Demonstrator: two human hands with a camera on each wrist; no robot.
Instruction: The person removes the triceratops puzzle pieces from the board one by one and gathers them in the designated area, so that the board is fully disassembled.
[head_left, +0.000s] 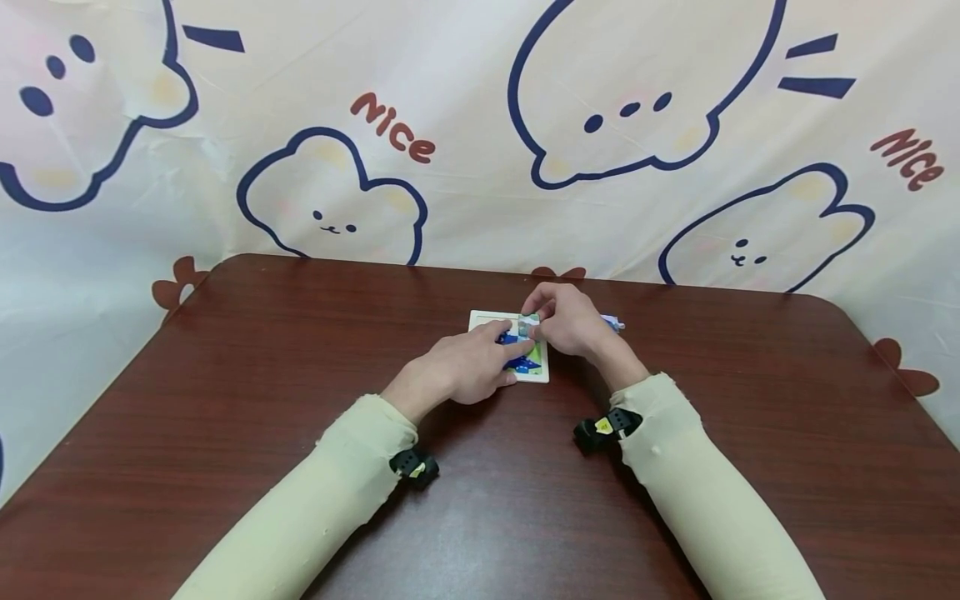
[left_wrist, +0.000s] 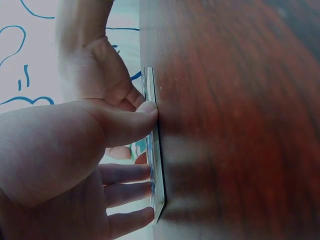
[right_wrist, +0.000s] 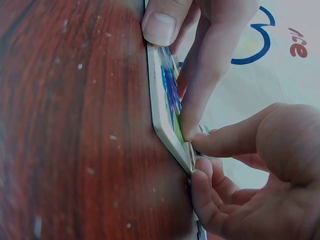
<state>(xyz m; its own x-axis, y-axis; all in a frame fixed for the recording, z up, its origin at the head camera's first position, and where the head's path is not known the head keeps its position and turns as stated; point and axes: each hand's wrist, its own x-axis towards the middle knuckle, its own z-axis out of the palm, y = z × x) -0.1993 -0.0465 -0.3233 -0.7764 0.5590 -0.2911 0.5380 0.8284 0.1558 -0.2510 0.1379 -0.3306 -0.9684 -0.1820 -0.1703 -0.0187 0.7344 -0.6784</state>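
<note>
A small picture puzzle board (head_left: 480, 317) with a white rim and blue and green artwork lies flat toward the table's far side. My left hand (head_left: 472, 367) rests on it with extended fingers touching the picture; in the left wrist view, the thumb (left_wrist: 147, 110) lies against the rim. At the board's far right part, my right hand (head_left: 570, 321) pinches a small green-and-pale puzzle piece (head_left: 528, 323) between thumb and fingers. In the right wrist view these fingertips meet close to the board's corner and mostly hide the piece.
A small purple-and-white item (head_left: 613, 322), partly behind the right hand, lies on the brown wooden table (head_left: 300, 358). Behind the far edge hangs a pale curtain (head_left: 465, 200) with cartoon outlines. Each wrist wears a small black camera.
</note>
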